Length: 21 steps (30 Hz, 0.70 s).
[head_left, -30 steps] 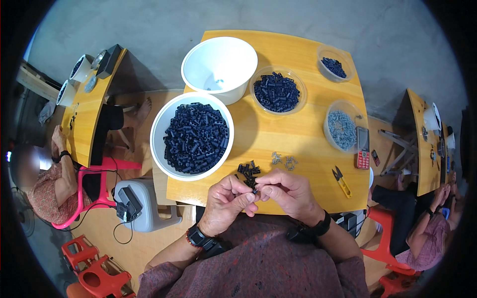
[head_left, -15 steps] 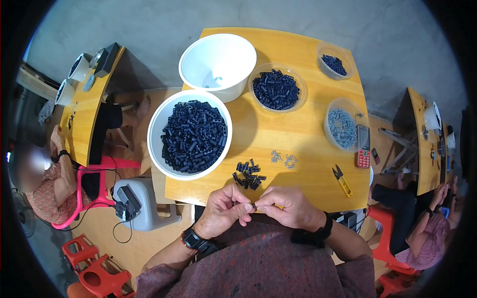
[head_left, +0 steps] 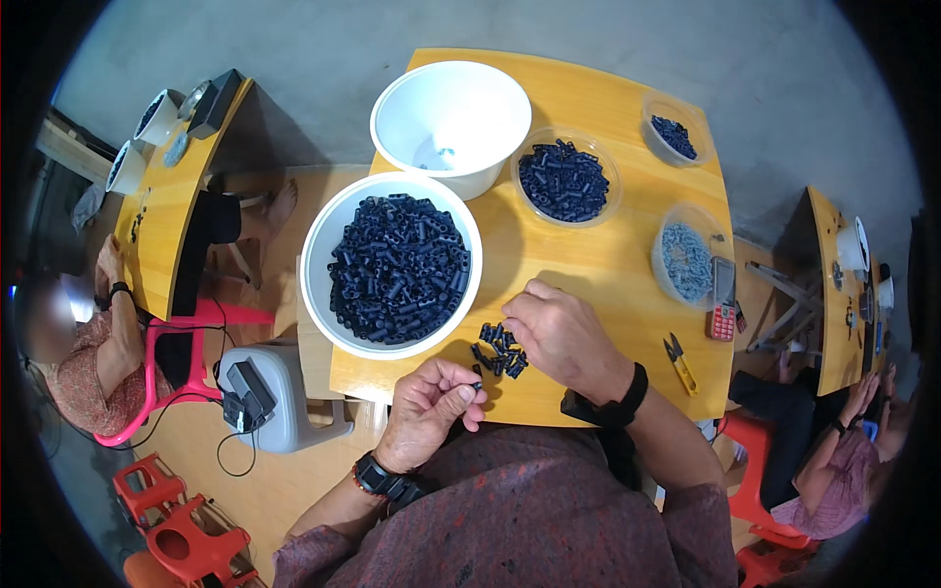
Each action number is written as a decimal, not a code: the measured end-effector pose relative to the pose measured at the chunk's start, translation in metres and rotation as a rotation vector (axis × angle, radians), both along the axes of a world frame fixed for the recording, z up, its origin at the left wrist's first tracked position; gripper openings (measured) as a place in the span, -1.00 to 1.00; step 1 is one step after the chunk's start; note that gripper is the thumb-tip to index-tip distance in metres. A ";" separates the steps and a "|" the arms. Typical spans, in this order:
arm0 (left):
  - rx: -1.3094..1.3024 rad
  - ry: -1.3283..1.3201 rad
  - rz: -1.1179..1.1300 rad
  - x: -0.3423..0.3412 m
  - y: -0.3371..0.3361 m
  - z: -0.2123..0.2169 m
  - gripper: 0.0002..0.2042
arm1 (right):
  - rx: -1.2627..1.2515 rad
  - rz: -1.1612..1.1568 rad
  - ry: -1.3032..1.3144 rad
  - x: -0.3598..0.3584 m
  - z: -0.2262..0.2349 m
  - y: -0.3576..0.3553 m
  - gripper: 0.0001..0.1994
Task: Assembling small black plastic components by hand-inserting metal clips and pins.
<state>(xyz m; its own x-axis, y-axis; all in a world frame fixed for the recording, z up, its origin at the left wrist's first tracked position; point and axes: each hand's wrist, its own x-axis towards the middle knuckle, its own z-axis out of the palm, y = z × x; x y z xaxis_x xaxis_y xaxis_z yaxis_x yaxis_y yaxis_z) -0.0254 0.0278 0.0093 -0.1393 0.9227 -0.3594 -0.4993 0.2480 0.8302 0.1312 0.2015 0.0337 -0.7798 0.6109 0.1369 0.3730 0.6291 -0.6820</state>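
- My left hand (head_left: 431,407) sits just off the near edge of the desk (head_left: 608,265), its fingers (head_left: 469,390) pinched narrow on one small black piece (head_left: 477,386). The piece pokes out only a little, so a loose pinch could, I think, drop it past the edge to the floor.
- My right hand (head_left: 564,333) lies palm down on the desk, fingers curled low and touching the little heap of black pieces (head_left: 498,350). I cannot tell whether they hold one or only rest there.
- That heap lies near the desk's near edge. A careless sweep of my right fingers could scatter pieces over the side or roll them under my wrist.
- The big white bowl of black pieces (head_left: 392,265) stands just beside the heap and seems to overhang the left edge of the desk. A knock from my left forearm might tip it, as I judge it.
- The empty white bowl (head_left: 451,122) touches the full one, so a shove to one would likely move both.
- The yellow cutters (head_left: 679,363) lie to the right of my right wrist. A blind reach that way risks a nick, or pushes them off.
- The shallow dishes of dark pieces (head_left: 564,178) and of grey pieces (head_left: 686,260) are well apart from my hands, so mixing sorts looks unlikely.
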 end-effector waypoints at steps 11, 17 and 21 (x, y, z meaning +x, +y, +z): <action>-0.018 0.016 -0.015 -0.007 0.001 -0.003 -0.80 | 0.127 0.087 -0.146 -0.008 0.005 0.001 -0.94; -0.006 0.010 0.017 -0.003 0.004 0.001 -0.85 | 0.149 0.092 -0.120 -0.007 0.008 0.000 -0.96; -0.029 0.028 0.000 -0.003 0.005 0.003 -0.86 | 0.047 0.006 0.026 -0.005 0.004 0.000 -0.94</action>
